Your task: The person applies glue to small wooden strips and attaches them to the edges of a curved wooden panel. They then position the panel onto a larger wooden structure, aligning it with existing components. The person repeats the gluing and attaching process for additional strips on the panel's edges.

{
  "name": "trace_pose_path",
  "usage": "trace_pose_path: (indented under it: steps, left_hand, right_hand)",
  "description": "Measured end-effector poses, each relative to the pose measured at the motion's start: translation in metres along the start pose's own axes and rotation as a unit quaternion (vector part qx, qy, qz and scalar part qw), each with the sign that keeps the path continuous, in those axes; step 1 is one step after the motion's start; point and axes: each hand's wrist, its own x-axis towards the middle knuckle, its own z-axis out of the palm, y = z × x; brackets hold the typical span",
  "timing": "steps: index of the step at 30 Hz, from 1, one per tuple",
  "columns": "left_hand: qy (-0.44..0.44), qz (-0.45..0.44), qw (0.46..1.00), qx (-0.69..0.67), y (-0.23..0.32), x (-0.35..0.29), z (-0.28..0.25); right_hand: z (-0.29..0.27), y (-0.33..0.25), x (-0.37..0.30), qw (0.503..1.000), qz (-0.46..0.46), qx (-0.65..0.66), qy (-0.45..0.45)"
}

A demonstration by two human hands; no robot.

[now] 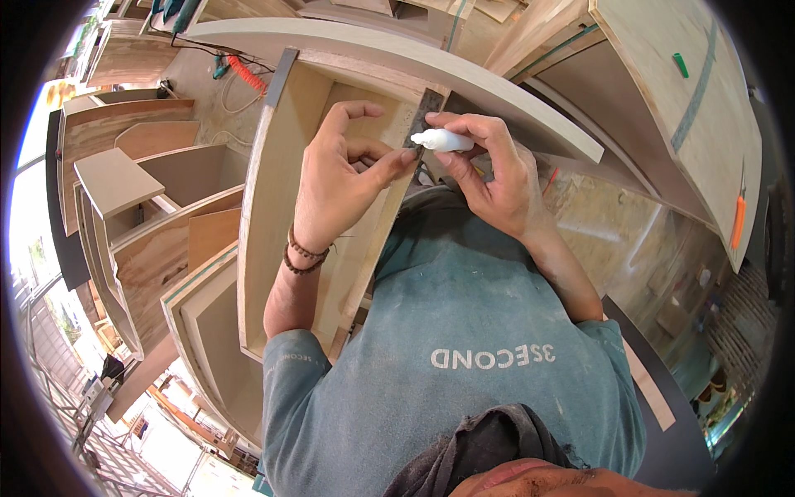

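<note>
My right hand (507,178) grips a small white squeeze bottle (445,140) between thumb and fingers. The bottle lies nearly level, its nozzle pointing left, close to a dark grey strip (426,106) on the edge of an open wooden drawer-like box (286,157). Over that box is my left hand (335,182), fingers curved and apart, with nothing visible in them. Its thumb tip reaches the dark strip just beside the nozzle; whether it presses on it I cannot tell. Another grey strip (282,76) sits on the box's far left corner.
A long pale curved panel (397,54) runs behind the box. Several wooden cabinet parts (178,224) stand at the left. At the right, a large wooden cabinet (654,91) bears an orange-handled tool (738,222). An orange coiled hose (246,74) lies on the floor.
</note>
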Motion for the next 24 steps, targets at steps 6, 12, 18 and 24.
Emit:
trace_pose_path:
  steps: [6,12,18,24]
  left_hand:
    - [0.066,0.049,0.989,0.125,0.000,0.004,-0.002]
    - [0.082,0.142,0.978,0.131,-0.002,0.012,0.017]
    - [0.093,0.140,0.977,0.131,0.000,0.014,0.023]
    - [0.079,0.129,0.982,0.110,-0.006,0.019,0.022]
  right_hand:
    - [0.002,0.003,0.000,1.000,-0.008,-0.012,0.002]
    - [0.008,0.007,-0.008,0.999,-0.005,0.027,0.032]
    - [0.011,0.012,-0.018,0.999,0.009,0.028,0.023]
    - [0.010,0.015,-0.021,0.998,0.020,0.055,0.022]
